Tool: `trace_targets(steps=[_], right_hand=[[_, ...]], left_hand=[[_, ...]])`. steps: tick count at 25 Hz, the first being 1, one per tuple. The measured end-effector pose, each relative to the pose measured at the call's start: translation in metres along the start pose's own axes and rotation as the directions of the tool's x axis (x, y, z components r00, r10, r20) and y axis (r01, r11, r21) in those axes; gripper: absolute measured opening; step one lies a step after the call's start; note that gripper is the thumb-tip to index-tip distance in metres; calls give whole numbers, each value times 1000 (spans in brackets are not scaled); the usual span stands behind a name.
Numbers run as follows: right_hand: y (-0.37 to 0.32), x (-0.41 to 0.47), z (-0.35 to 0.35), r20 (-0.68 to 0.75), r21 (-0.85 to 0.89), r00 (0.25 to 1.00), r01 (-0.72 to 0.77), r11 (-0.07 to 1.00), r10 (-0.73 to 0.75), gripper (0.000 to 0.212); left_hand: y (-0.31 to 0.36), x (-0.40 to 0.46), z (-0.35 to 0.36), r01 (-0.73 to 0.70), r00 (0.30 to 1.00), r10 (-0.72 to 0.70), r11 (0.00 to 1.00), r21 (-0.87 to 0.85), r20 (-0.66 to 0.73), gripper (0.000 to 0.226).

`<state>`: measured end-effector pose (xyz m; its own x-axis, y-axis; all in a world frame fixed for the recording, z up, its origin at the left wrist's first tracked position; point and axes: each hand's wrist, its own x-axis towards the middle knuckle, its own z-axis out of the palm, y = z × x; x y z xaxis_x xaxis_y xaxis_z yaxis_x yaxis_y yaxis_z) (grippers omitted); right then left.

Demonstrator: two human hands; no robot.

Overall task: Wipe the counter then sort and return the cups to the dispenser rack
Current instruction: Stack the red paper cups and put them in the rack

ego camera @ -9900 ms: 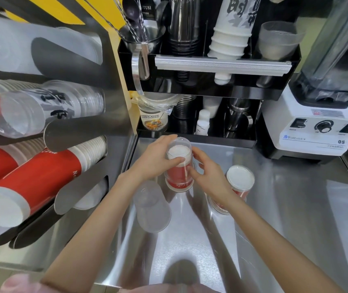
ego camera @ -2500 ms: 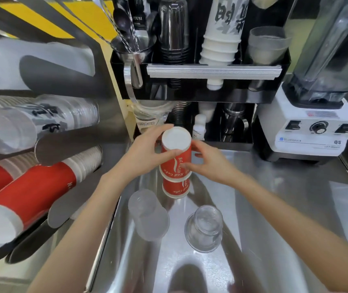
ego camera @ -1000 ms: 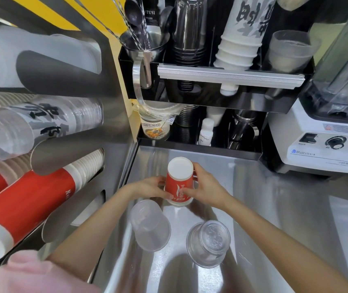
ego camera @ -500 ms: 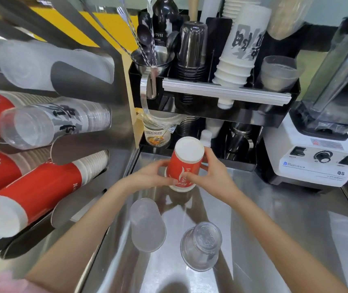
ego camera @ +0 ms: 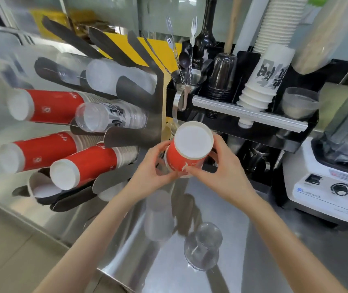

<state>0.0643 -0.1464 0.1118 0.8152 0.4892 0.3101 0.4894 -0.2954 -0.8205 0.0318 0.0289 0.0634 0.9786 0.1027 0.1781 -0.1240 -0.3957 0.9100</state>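
Note:
A stack of red paper cups (ego camera: 186, 152) is held upside down above the steel counter (ego camera: 253, 240), its white base facing me. My left hand (ego camera: 155, 166) grips its left side and my right hand (ego camera: 221, 168) its right side. On the counter below stand a frosted plastic cup (ego camera: 158, 216) and a clear plastic cup (ego camera: 202, 246), both upside down. The dispenser rack (ego camera: 130, 134) at the left holds rows of red cups (ego camera: 80, 166), clear printed cups (ego camera: 109, 117) and frosted cups.
A black organiser (ego camera: 247, 115) behind the hands holds dark cups, white printed cups, a metal jug with spoons and a bottle. A white blender (ego camera: 333, 178) stands at the right. The counter's front edge runs diagonally at the lower left.
Both hands have lifted the red cup stack off the counter and tilted its base toward me. The view has swung left, showing more of the rack.

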Motion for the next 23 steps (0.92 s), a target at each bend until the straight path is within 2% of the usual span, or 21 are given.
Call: trace_targets(steps=[3, 8, 16, 23], right_hand=[[-22, -4, 8, 35, 11, 997, 75, 997, -75, 72], [-52, -13, 38, 71, 19, 980, 184, 983, -185, 70], [-95, -10, 120, 70, 61, 969, 231, 971, -235, 70], [-108, -11, 176, 47, 84, 975, 211, 974, -216, 69]], left_hand=[[12, -23, -14, -65, 994, 65, 998, -2, -92, 63], [15, -65, -54, -116, 967, 134, 989, 95, -217, 60], [-7, -108, -137, -175, 939, 247, 942, 288, -237, 64], [-44, -124, -179, -194, 948, 255, 938, 287, -192, 61]])
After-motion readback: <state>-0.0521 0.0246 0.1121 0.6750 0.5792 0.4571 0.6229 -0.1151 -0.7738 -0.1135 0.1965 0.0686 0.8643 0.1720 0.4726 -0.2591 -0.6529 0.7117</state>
